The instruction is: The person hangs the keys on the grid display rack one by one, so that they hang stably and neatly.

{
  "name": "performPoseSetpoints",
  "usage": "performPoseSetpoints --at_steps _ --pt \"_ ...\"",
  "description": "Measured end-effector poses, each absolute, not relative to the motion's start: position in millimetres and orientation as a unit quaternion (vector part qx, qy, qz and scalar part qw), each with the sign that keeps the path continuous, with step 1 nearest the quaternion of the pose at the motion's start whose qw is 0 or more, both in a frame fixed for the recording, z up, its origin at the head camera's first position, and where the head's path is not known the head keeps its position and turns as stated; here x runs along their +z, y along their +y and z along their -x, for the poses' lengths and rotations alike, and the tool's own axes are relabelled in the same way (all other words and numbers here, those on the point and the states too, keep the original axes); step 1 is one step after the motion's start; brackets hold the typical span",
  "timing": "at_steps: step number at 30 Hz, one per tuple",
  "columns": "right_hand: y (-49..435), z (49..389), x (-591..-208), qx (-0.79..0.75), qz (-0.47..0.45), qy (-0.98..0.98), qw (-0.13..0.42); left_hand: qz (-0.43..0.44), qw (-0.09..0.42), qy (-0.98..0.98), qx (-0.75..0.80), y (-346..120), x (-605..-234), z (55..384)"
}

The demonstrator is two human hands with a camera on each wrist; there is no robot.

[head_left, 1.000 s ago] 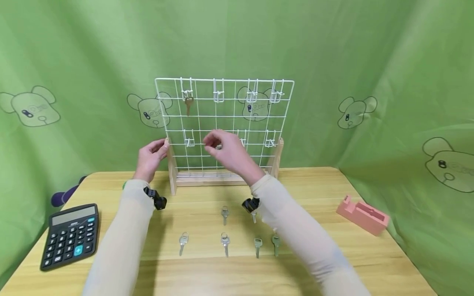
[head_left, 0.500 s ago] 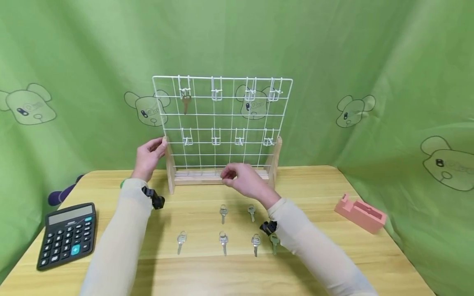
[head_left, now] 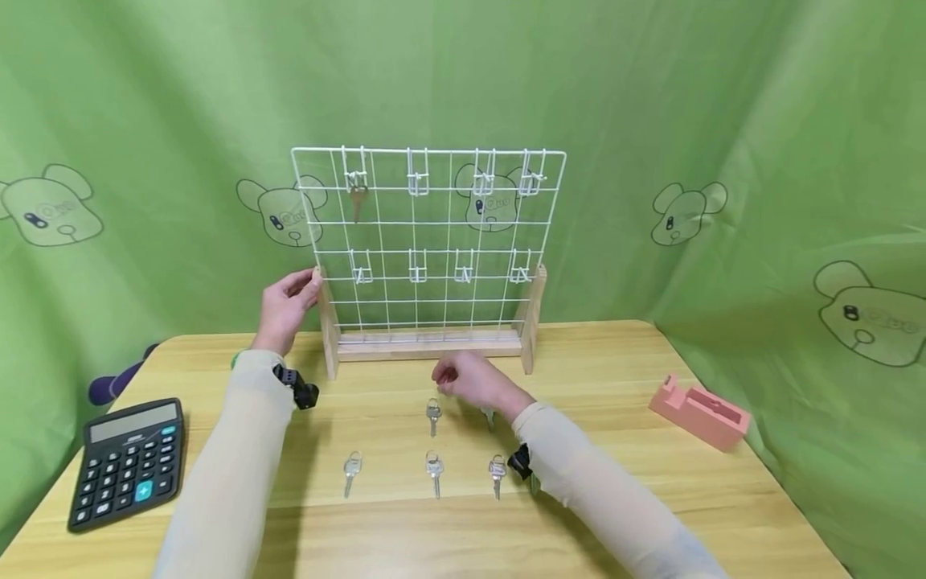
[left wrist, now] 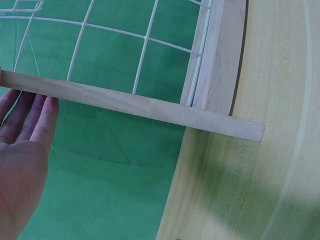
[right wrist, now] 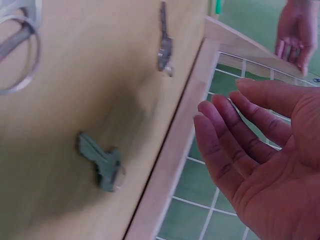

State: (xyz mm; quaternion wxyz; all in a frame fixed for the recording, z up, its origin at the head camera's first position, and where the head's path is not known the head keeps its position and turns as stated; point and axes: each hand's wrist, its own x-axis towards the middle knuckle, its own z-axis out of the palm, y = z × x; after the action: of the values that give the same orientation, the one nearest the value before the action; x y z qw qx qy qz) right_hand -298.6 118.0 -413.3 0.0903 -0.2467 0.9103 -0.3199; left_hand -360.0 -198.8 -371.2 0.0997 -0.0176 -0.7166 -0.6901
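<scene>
A white wire grid rack (head_left: 432,223) stands on a wooden base, with several wire hooks on it. One brownish key (head_left: 358,203) hangs from the top-left hook. My left hand (head_left: 282,307) pinches the rack's left wooden upright (left wrist: 140,106), fingers behind it. Above the table, just in front of the base, my right hand (head_left: 473,378) has loosely bent fingers and holds nothing. Nearest to it lies a key with a ring (head_left: 433,414). Another key (right wrist: 104,162) is partly hidden by that hand in the head view.
More keys lie in a front row: a left key (head_left: 352,471), a middle key (head_left: 434,471), a right key (head_left: 497,474), and one mostly under the right wrist camera. A calculator (head_left: 129,462) sits left, a pink tape dispenser (head_left: 700,412) right. Green cloth (head_left: 463,72) surrounds the table.
My right hand has come down from the lower hooks, past the rack's base, to just above the keys. My left hand stays on the upright. The head view has shifted slightly.
</scene>
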Motion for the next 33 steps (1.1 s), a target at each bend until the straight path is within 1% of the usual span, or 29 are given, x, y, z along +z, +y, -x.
performPoseSetpoints --at_steps 4,11,28,33 --pt "116 304 -423 -0.316 0.249 0.911 0.093 0.016 0.101 -0.714 -0.693 -200 -372 362" --pt "110 309 -434 -0.307 0.230 0.915 0.125 0.011 0.104 -0.712 -0.694 -201 -373 364" --pt "97 312 -439 -0.254 0.195 0.940 0.116 0.010 0.103 -0.712 -0.695 -200 -372 364" --pt "95 311 -443 -0.259 0.179 0.941 0.122 0.010 0.105 -0.711 -0.695 -199 -375 365"
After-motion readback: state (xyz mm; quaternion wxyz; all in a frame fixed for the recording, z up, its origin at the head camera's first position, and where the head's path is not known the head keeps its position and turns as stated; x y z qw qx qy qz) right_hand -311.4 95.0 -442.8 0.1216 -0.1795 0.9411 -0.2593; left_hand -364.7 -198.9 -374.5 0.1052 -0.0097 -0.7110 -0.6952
